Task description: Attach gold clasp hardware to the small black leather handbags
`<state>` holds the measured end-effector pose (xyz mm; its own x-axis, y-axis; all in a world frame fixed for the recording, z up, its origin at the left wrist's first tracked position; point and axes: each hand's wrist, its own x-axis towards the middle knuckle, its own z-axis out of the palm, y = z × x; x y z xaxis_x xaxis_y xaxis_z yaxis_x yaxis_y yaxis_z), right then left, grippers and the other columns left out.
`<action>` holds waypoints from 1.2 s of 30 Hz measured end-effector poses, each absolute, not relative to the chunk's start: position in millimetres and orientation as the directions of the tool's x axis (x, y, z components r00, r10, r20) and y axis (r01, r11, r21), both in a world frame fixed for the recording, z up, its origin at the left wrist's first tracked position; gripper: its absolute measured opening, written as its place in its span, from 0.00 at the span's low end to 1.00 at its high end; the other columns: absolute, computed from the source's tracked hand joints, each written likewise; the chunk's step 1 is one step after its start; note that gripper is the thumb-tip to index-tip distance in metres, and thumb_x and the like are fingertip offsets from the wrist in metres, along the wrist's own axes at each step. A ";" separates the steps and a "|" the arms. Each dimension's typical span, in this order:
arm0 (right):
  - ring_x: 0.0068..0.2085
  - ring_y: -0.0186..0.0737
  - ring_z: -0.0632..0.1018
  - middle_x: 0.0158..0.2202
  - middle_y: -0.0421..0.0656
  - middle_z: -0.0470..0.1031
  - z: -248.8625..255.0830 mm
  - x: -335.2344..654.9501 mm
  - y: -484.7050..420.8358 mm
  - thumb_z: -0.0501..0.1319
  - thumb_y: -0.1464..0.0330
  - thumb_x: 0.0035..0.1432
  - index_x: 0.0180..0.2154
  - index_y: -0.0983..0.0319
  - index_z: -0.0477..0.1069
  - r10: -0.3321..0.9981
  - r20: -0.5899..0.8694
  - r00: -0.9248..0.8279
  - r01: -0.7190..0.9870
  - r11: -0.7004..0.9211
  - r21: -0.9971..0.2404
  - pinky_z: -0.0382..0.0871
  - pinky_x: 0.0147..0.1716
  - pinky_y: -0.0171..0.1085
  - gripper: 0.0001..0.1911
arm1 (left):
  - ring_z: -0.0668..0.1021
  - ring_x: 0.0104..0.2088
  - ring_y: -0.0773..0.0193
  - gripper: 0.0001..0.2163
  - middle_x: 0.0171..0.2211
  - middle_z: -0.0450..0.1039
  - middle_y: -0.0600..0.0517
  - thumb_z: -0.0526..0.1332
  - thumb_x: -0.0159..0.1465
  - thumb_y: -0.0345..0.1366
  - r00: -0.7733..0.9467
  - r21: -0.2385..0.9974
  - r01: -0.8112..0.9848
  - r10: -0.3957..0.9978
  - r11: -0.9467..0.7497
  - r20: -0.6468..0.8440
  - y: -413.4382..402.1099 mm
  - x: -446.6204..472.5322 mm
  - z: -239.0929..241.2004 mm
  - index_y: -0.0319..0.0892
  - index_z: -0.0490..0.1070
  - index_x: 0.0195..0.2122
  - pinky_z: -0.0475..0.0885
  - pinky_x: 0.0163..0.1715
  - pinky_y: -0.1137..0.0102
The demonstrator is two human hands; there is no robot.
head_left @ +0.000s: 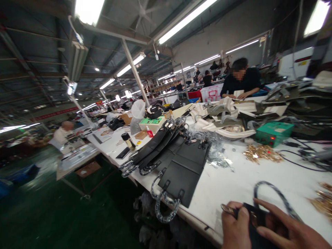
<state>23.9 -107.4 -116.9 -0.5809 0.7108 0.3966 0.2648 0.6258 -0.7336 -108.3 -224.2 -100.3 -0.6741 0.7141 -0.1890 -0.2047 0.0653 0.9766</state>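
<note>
At the lower right, my left hand point(234, 228) is closed on the edge of a black leather bag panel point(255, 235), the thumb pressed on top. A gold-coloured metal piece point(228, 209) shows at its fingers. My right hand point(293, 228) grips the same panel from the other side, its index finger extended along it. Behind the fingers arches a plastic-wrapped handle point(277, 192). The lower part of the panel is out of frame. To the left, a stack of similar black bag panels point(184, 162) lies on the white table point(215, 193), wrapped handles hanging over its edge.
Gold metal fittings point(263, 154) are piled before a green box point(275, 133) with a red light and cables. More fittings point(323, 199) lie at the right edge. Clear plastic scraps point(219, 159), a dark bottle point(128, 141) and beige pieces point(233, 131) lie around. A co-worker point(241, 81) sits across.
</note>
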 end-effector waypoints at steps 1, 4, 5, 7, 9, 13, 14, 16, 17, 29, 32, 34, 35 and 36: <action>0.21 0.39 0.78 0.27 0.37 0.79 -109.6 31.3 -113.9 0.70 0.51 0.48 0.50 0.48 0.74 0.697 0.378 -0.610 0.273 0.633 -0.725 0.73 0.19 0.31 0.27 | 0.78 0.37 0.57 0.16 0.33 0.76 0.48 0.62 0.59 0.49 -0.671 0.971 -0.233 0.716 0.044 -0.193 -223.5 -111.0 -97.7 0.40 0.73 0.38 0.71 0.41 0.65; 0.37 0.43 0.81 0.40 0.42 0.80 -87.5 54.4 -135.8 0.64 0.57 0.60 0.50 0.50 0.73 0.706 0.403 -0.582 0.350 0.665 -0.660 0.77 0.37 0.36 0.17 | 0.79 0.36 0.56 0.22 0.34 0.78 0.48 0.66 0.54 0.53 -0.684 0.940 -0.328 0.662 0.096 -0.306 -223.0 -121.9 -87.3 0.40 0.74 0.40 0.72 0.40 0.64; 0.39 0.42 0.80 0.40 0.43 0.80 -82.4 60.9 -140.4 0.61 0.59 0.62 0.48 0.52 0.74 0.701 0.394 -0.594 0.367 0.673 -0.642 0.76 0.40 0.38 0.13 | 0.79 0.37 0.56 0.23 0.35 0.79 0.48 0.68 0.53 0.53 -0.691 0.933 -0.345 0.643 0.105 -0.328 -221.8 -127.7 -84.8 0.41 0.74 0.41 0.72 0.41 0.64; 0.40 0.42 0.79 0.39 0.43 0.78 -78.4 74.0 -142.4 0.59 0.62 0.64 0.45 0.54 0.75 0.729 0.362 -0.581 0.423 0.651 -0.631 0.73 0.42 0.39 0.10 | 0.80 0.39 0.56 0.23 0.36 0.79 0.49 0.70 0.51 0.51 -0.680 0.914 -0.389 0.632 0.117 -0.371 -217.1 -142.2 -83.0 0.42 0.74 0.43 0.73 0.42 0.64; 0.39 0.41 0.78 0.37 0.43 0.78 -80.9 90.7 -137.7 0.59 0.64 0.64 0.43 0.56 0.75 0.784 0.345 -0.517 0.487 0.601 -0.634 0.72 0.41 0.39 0.08 | 0.80 0.40 0.56 0.25 0.37 0.79 0.49 0.71 0.51 0.49 -0.608 0.904 -0.393 0.689 0.171 -0.394 -212.9 -157.0 -84.2 0.42 0.72 0.46 0.73 0.44 0.63; 0.36 0.39 0.78 0.35 0.41 0.77 -89.0 131.8 -119.4 0.60 0.64 0.62 0.40 0.57 0.75 0.895 0.323 -0.307 0.628 0.445 -0.638 0.70 0.39 0.37 0.07 | 0.78 0.46 0.53 0.30 0.45 0.76 0.46 0.70 0.52 0.49 -0.621 0.971 -0.018 0.759 0.236 -0.196 -215.7 -173.8 -83.5 0.44 0.68 0.54 0.74 0.46 0.61; 0.35 0.38 0.78 0.35 0.40 0.77 -89.9 141.2 -113.0 0.60 0.64 0.62 0.40 0.56 0.75 0.914 0.313 -0.257 0.664 0.402 -0.630 0.70 0.38 0.36 0.07 | 0.77 0.48 0.52 0.31 0.48 0.74 0.45 0.69 0.52 0.50 -0.649 0.965 0.136 0.756 0.225 -0.085 -217.6 -174.2 -81.1 0.44 0.67 0.55 0.74 0.47 0.59; 0.33 0.37 0.77 0.38 0.40 0.77 -90.7 157.0 -99.6 0.60 0.63 0.61 0.42 0.56 0.75 0.943 0.281 -0.178 0.747 0.316 -0.585 0.68 0.35 0.36 0.09 | 0.75 0.51 0.48 0.30 0.53 0.69 0.43 0.67 0.55 0.51 -0.643 0.886 0.418 0.754 0.200 0.133 -220.4 -170.3 -73.1 0.44 0.66 0.56 0.74 0.48 0.55; 0.32 0.37 0.77 0.39 0.40 0.77 -90.9 163.0 -93.4 0.60 0.62 0.60 0.43 0.55 0.75 0.954 0.256 -0.153 0.788 0.274 -0.551 0.67 0.33 0.36 0.10 | 0.75 0.51 0.48 0.29 0.55 0.68 0.43 0.65 0.57 0.50 -0.611 0.833 0.521 0.763 0.185 0.212 -221.2 -166.3 -67.9 0.44 0.65 0.56 0.74 0.47 0.54; 0.35 0.40 0.76 0.39 0.39 0.76 -100.4 172.9 -79.4 0.62 0.56 0.58 0.43 0.55 0.73 0.988 0.146 -0.053 0.871 0.118 -0.477 0.63 0.31 0.36 0.14 | 0.72 0.54 0.53 0.15 0.52 0.71 0.45 0.58 0.65 0.38 0.128 0.307 0.929 0.957 -0.208 0.262 -169.3 -131.3 -48.4 0.43 0.69 0.53 0.67 0.57 0.58; 0.38 0.40 0.77 0.41 0.39 0.77 -99.1 172.0 -78.2 0.61 0.58 0.59 0.40 0.56 0.73 0.989 0.141 -0.034 0.878 0.097 -0.470 0.63 0.32 0.36 0.10 | 0.73 0.53 0.50 0.17 0.52 0.73 0.43 0.60 0.64 0.41 0.126 0.244 0.957 0.981 -0.159 0.146 -154.1 -133.2 -50.8 0.40 0.70 0.52 0.66 0.56 0.56; 0.40 0.41 0.77 0.42 0.39 0.78 -98.8 170.6 -77.9 0.61 0.58 0.60 0.40 0.55 0.74 0.991 0.134 -0.024 0.888 0.083 -0.452 0.64 0.33 0.36 0.10 | 0.75 0.50 0.50 0.16 0.48 0.75 0.44 0.60 0.64 0.42 0.121 0.231 0.963 0.989 -0.138 0.086 -148.8 -133.2 -50.0 0.40 0.71 0.49 0.67 0.53 0.56; 0.40 0.42 0.78 0.43 0.39 0.78 -99.0 169.8 -78.0 0.61 0.57 0.59 0.41 0.55 0.74 0.991 0.131 -0.020 0.892 0.077 -0.445 0.64 0.34 0.37 0.12 | 0.75 0.48 0.51 0.15 0.46 0.75 0.44 0.59 0.65 0.43 0.122 0.233 0.963 0.990 -0.135 0.069 -147.5 -132.6 -49.4 0.40 0.71 0.48 0.68 0.52 0.57; 0.41 0.43 0.78 0.43 0.40 0.78 -99.3 169.0 -78.0 0.61 0.55 0.59 0.42 0.55 0.74 0.991 0.133 -0.017 0.895 0.075 -0.440 0.65 0.34 0.37 0.13 | 0.75 0.47 0.52 0.14 0.45 0.76 0.45 0.59 0.65 0.43 0.121 0.240 0.962 0.991 -0.133 0.064 -146.8 -131.7 -48.9 0.40 0.71 0.48 0.69 0.50 0.58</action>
<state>169.0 -78.0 -99.3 -0.0171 0.9910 0.1330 0.8947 0.0746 -0.4404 -131.7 -146.8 -48.9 0.1210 0.9906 0.0643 0.9617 -0.1330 0.2399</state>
